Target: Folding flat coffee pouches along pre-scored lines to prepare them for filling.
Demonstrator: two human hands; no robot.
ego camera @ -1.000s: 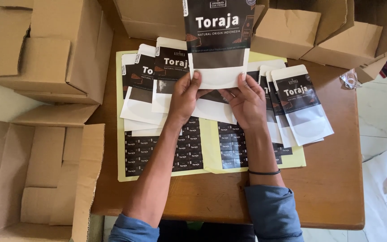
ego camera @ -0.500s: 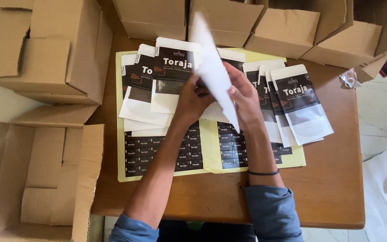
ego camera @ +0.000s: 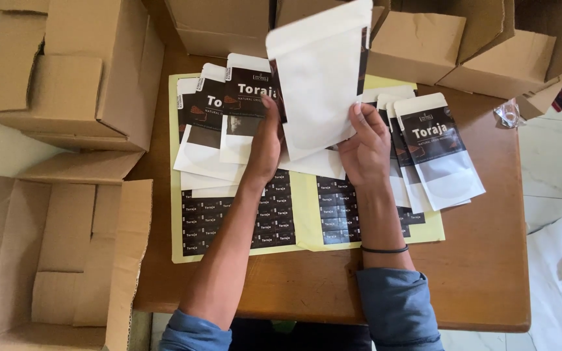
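Both my hands hold up one white pouch (ego camera: 320,71), its plain white back turned toward me. My left hand (ego camera: 267,144) grips its lower left edge and my right hand (ego camera: 367,146) its lower right edge. Under the hands lie yellow sheets of small black stickers (ego camera: 274,221) on a wooden table (ego camera: 482,260). A fanned stack of black-and-white pouches (ego camera: 219,123) lies left of my hands. Another fanned stack of pouches (ego camera: 440,153) lies to the right.
Open cardboard boxes stand at the left (ego camera: 66,71) and along the far edge (ego camera: 417,45). A flattened carton (ego camera: 53,253) lies at the lower left. A crumpled clear wrapper (ego camera: 508,114) sits near the right table edge. White tiled floor (ego camera: 554,169) is at the right.
The pouch showed its black printed front a second ago; both hands have turned it around, and its white back now faces me.
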